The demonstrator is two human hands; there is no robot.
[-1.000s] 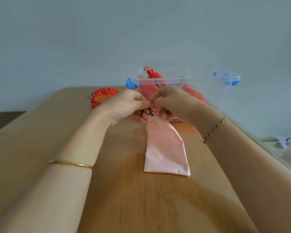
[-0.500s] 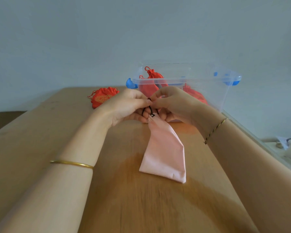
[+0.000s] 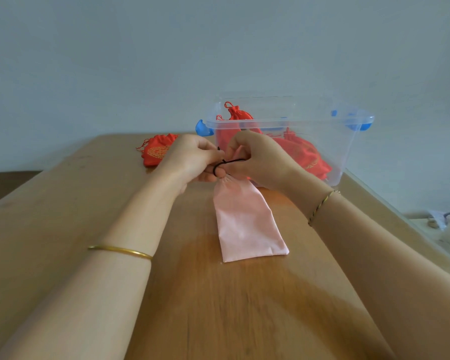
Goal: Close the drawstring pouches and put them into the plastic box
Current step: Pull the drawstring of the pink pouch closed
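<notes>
A long pink drawstring pouch (image 3: 246,222) lies flat on the wooden table (image 3: 63,229), its far end gathered tight. My left hand (image 3: 192,159) and my right hand (image 3: 257,159) meet at that gathered neck, both pinching the black drawstring (image 3: 227,162), which loops between my fingers. Just behind my hands stands the clear plastic box (image 3: 348,152) with blue latches. Several red pouches (image 3: 304,152) with gold print lie inside it. One more red pouch (image 3: 157,150) rests on the table to the left of the box.
The table's right edge runs close past the box, with a lower ledge (image 3: 447,224) holding small items beyond it. A pale wall stands behind the table. Bracelets sit on both my wrists.
The pouch's near end has swung from left toward the right. Its neck is more tightly gathered, and the black cord is now drawn out between my hands.
</notes>
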